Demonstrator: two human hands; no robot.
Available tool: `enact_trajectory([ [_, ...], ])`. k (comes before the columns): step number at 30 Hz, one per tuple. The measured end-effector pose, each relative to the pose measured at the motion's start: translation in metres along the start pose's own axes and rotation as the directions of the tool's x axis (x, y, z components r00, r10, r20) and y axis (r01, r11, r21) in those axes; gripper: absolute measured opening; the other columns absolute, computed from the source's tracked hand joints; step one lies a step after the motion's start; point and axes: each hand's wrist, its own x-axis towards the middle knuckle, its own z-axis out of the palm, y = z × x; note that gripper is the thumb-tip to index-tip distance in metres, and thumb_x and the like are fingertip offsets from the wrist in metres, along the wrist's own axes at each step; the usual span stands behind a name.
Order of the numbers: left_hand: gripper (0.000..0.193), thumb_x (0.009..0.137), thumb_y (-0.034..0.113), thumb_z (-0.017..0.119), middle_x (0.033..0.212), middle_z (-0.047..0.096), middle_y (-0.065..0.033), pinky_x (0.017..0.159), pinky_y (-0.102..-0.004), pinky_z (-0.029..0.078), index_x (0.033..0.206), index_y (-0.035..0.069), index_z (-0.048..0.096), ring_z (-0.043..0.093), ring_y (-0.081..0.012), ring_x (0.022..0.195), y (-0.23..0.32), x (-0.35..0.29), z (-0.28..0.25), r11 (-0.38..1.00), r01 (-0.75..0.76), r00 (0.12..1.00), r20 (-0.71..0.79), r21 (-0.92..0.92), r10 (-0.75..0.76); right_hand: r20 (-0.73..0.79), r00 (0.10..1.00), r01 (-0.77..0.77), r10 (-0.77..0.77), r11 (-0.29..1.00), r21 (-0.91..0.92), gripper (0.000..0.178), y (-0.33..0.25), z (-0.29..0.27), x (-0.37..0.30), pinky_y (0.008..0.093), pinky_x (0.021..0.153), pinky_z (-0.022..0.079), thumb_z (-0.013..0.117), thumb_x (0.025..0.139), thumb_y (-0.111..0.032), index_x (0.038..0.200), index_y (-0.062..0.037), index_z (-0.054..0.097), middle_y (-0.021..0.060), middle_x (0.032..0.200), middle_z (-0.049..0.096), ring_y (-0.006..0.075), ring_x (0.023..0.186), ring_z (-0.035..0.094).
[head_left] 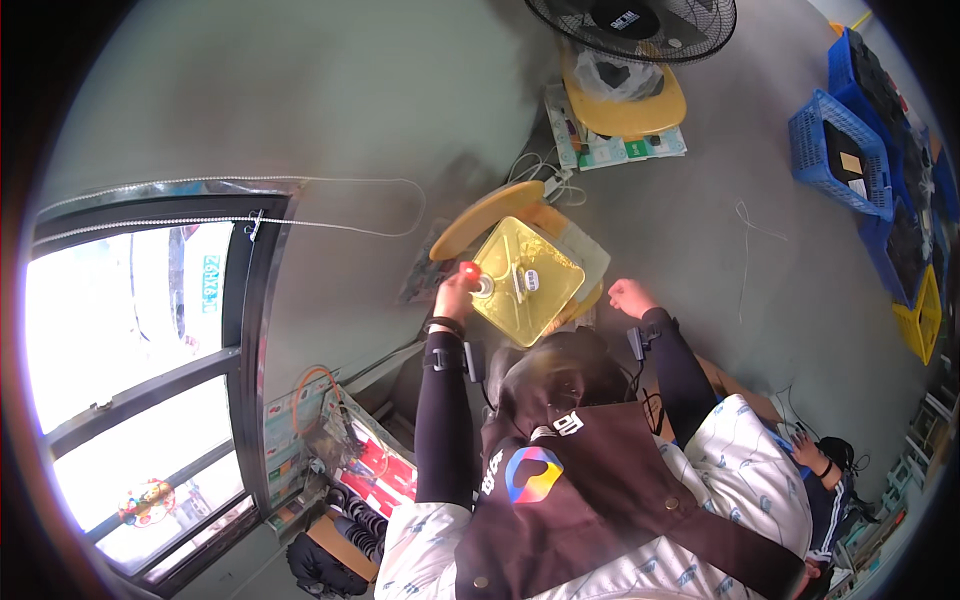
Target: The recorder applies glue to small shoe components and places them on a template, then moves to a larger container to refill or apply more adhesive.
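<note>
A square, see-through yellow plastic jug [555, 268] stands on a wooden chair in front of me, its top facing up. On the top are a carry handle with a small white label and, at the left corner, a round white neck [484, 287]. My left hand [455, 297] is at that corner, fingers closed on a small red cap [470, 270] beside the neck. My right hand [631, 297] hangs apart from the jug, to its right. Its fingers are curled together, and whatever they may hold is hidden.
Beyond the jug are the yellow wooden chair's back [485, 220], a power strip with cables, another wooden seat [630, 110] and a black fan [640, 25]. Blue crates [840, 150] stand at right. A window [140, 370] is at left. Another person's hand [808, 455] shows at lower right.
</note>
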Motion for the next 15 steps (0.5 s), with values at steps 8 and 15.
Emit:
enact_trajectory([
  [8, 0.042, 0.103, 0.035, 0.053, 0.084, 0.072, -0.0193, 0.08, -0.0401, 0.051, 0.108, -0.003, 0.071, 0.069, -0.0308, 0.081, -0.003, -0.007, 0.117, 0.882, -0.121, 0.992, 0.019, 0.455, 0.126, 0.075, 0.993, -0.092, 0.088, 0.994, 0.054, 0.022, 0.002, 0.008, 0.005, 0.0319, 0.065, 0.055, 0.055, 0.097, -0.015, 0.106, 0.0016, 0.066, 0.0132, 0.088, 0.073, 0.0186, 0.074, 0.069],
  [15, 0.042, 0.103, 0.037, 0.054, 0.081, 0.064, 0.0024, 0.062, -0.0235, 0.042, 0.124, 0.002, 0.067, 0.052, -0.0059, 0.069, 0.001, -0.048, 0.099, 0.985, -0.041, 0.993, 0.104, -0.169, 0.059, 0.019, 0.993, -0.117, 0.116, 0.983, 0.143, 0.022, 0.006, -0.008, -0.005, 0.0327, 0.07, 0.058, 0.057, 0.094, -0.016, 0.102, 0.0006, 0.069, 0.0101, 0.086, 0.075, 0.0178, 0.073, 0.072],
])
